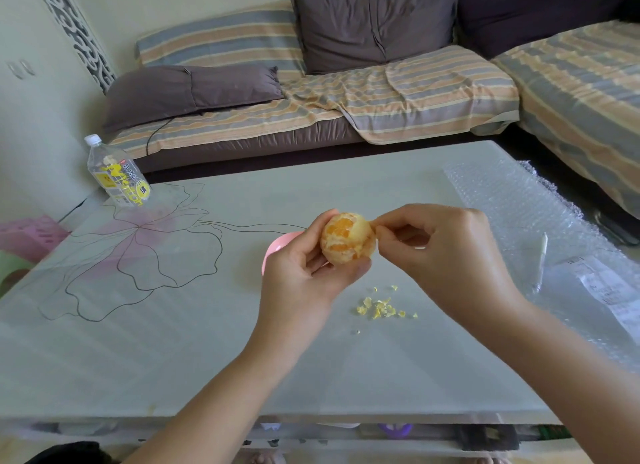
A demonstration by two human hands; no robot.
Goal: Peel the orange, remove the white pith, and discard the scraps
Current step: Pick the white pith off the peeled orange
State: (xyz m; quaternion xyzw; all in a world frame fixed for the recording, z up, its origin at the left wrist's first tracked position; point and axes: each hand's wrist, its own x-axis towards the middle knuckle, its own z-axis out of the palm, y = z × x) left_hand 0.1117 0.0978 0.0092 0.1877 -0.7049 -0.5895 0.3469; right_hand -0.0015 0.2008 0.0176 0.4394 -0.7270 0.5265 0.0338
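One orange [347,237] in left hand [304,273] — right hand [446,252] seemingly pinches pith [365,228].

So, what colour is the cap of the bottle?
White. The cap shows best in the head view.

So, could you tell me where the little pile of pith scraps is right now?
In the head view, the pith scraps lie on the table, just nearer the person than the orange, between the left hand and right hand.

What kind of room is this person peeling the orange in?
Most likely a home living room. A corner sofa with striped covers and dark cushions stands behind a low glass-topped table printed with a flower, and a drink bottle stands at the table's far left corner.
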